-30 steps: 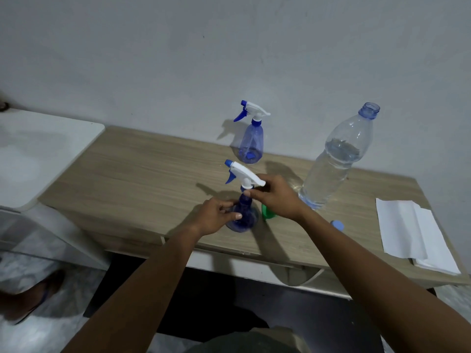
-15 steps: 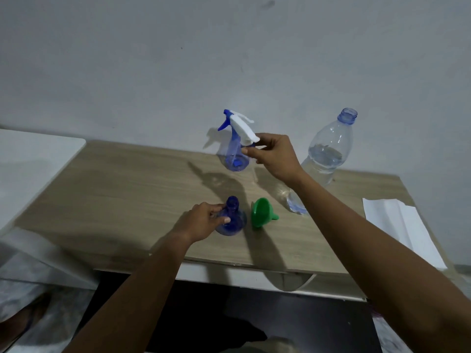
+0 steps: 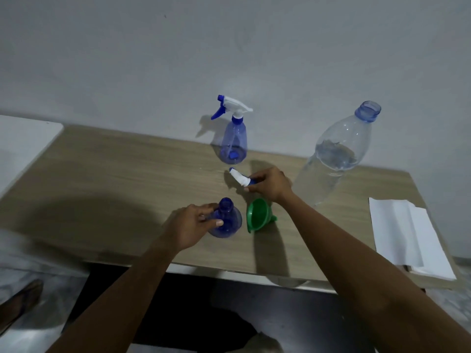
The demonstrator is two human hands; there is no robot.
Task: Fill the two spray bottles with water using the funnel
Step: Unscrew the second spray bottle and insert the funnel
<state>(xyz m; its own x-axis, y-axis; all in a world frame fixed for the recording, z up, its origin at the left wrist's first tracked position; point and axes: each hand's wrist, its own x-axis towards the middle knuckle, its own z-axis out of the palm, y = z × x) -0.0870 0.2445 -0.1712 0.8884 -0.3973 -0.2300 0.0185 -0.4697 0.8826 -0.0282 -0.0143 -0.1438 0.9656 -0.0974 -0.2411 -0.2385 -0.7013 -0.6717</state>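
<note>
Uncapped spray bottle [image 3: 230, 221] stands near the counter [image 3: 114, 179] front edge, left hand [image 3: 190, 225] curled round its shoulder.
We judge it light, thin-walled and tippy while empty, so grip low on the body. Right hand [image 3: 270, 186] pinches the trigger head [image 3: 239, 178] at 1 o'clock. Funnel [image 3: 258, 215] at 3, capped spray bottle [image 3: 233, 141] at 12, by a grey wall.

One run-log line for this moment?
left hand: holds open spray bottle | right hand: holds spray head | funnel: lying on table | far spray bottle: capped
</note>
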